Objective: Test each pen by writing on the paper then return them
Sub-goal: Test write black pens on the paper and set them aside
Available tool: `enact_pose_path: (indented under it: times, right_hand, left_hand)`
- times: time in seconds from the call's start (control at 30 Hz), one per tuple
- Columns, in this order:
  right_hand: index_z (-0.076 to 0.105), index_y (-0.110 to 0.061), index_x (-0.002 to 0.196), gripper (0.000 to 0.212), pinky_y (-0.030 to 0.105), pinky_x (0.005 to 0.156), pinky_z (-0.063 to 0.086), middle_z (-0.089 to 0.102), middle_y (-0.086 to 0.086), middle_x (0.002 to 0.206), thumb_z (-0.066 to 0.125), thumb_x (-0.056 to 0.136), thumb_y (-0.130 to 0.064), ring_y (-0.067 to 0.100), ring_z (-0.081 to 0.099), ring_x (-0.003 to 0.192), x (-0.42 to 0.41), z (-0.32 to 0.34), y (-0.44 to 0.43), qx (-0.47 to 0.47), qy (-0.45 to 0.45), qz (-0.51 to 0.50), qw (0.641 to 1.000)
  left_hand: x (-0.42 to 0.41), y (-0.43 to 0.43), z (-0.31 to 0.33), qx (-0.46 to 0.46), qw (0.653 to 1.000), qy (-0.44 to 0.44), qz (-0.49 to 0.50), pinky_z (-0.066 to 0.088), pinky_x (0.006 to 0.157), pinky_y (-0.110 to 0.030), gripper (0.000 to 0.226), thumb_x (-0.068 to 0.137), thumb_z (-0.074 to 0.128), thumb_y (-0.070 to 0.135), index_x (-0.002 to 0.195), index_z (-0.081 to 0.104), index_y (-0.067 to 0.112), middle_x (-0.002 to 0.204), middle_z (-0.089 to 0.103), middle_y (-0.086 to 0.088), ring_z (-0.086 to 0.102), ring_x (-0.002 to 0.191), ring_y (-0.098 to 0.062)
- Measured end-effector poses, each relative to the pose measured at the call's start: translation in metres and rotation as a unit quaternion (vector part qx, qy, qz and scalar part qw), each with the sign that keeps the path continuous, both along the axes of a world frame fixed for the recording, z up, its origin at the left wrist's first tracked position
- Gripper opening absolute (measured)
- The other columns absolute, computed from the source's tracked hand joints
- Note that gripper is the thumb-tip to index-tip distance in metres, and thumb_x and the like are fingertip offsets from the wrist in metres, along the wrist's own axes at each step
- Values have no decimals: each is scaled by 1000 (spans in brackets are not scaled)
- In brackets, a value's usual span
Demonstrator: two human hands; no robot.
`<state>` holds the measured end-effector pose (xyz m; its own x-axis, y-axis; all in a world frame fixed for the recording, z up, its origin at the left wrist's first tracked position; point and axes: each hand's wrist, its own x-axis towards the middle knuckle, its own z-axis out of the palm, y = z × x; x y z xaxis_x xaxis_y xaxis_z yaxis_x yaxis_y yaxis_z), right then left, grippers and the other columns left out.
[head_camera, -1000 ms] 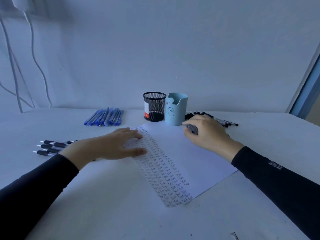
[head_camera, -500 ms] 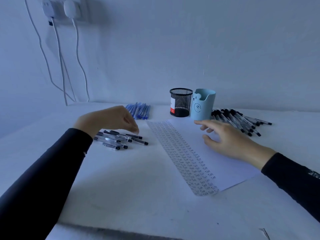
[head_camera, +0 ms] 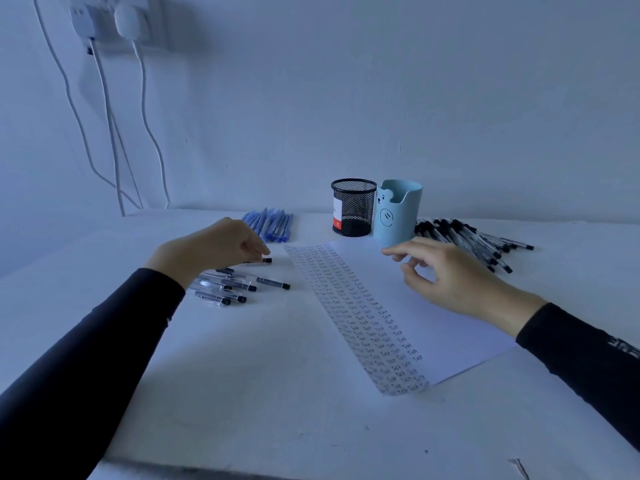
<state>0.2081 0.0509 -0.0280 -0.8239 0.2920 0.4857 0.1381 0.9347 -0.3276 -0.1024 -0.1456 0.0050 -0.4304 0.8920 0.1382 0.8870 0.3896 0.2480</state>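
the left hand point(head_camera: 214, 247) curls down over a pen point(head_camera: 266, 260) and pinches it at the fingertips. only the pen's black end shows, poking out just past the fingers toward the paper point(head_camera: 433, 327). the rest of it is hidden under the hand. the right hand point(head_camera: 446, 275) hangs over the bare half of the paper with its fingers loosely spread, holding nothing.

this looks like the pick-up step: a fresh pen is being taken for testing. just below and behind the grip, nearer the person, lie the other clear pens point(head_camera: 225, 289), side by side. the strip of the paper closest to the grip is already packed with small rows of the written word "test", so many pens seem done. next, i judge, the pen must be lifted out without dragging its neighbours, passed across to the waiting right hand, uncapped if that black end is a cap, and brought to the unwritten part of the sheet.

beyond the grip, farther from the person, lies a bunch of blue pens point(head_camera: 272, 225). across the paper from it stand a black mesh cup point(head_camera: 353, 207) and a pale blue bear cup point(head_camera: 398, 213), touching, and past those a heap of black pens point(head_camera: 471, 239).

the table point(head_camera: 259, 393) is plain white and smooth, set against a bare pale wall. high up on the grip's side, plugs point(head_camera: 128, 19) sit in a socket and their cables point(head_camera: 145, 116) trail down to the table edge. the light is dim and bluish.
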Motion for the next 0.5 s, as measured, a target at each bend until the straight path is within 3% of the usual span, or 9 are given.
enact_pose_path:
  times: [0.17,0.27,0.37,0.43,0.5]
  right_hand:
    - [66,-35,118,30,42,76,54,61,-22,102,57,94,-19,2,61,91,1,-2,0,4,-4,4,1000]
    - [68,-32,115,28,41,76,54,60,-23,100,58,94,-16,2,60,90,1,-1,0,5,3,8,1000]
    - [69,-33,112,27,38,77,54,62,-20,101,58,93,-17,3,61,89,1,-1,3,8,5,5,1000]
    - [70,-33,109,25,41,77,54,63,-20,102,57,93,-20,3,61,88,0,-3,5,14,5,3,1000]
    - [72,-32,104,23,44,77,54,65,-18,100,55,91,-26,4,62,91,-1,-3,6,10,-1,-4,1000]
  left_hand:
    - [-6,1,-5,3,1000,12,8,45,86,-22,14,89,69,15,99,76,22,100,72,1,64,92,-15]
    - [-2,7,-2,95,995,30,-8,47,80,-23,14,89,67,9,97,76,18,93,71,-4,65,86,-23]
    - [34,18,1,233,961,63,-134,44,72,-9,12,87,69,9,96,77,13,85,65,3,65,78,-17]
    - [71,26,-5,225,936,71,-261,48,77,-12,15,88,67,15,99,76,13,91,67,3,63,79,-7]
    - [102,32,-17,180,926,51,-328,50,80,-19,18,90,64,15,105,74,13,98,67,0,64,84,-9]
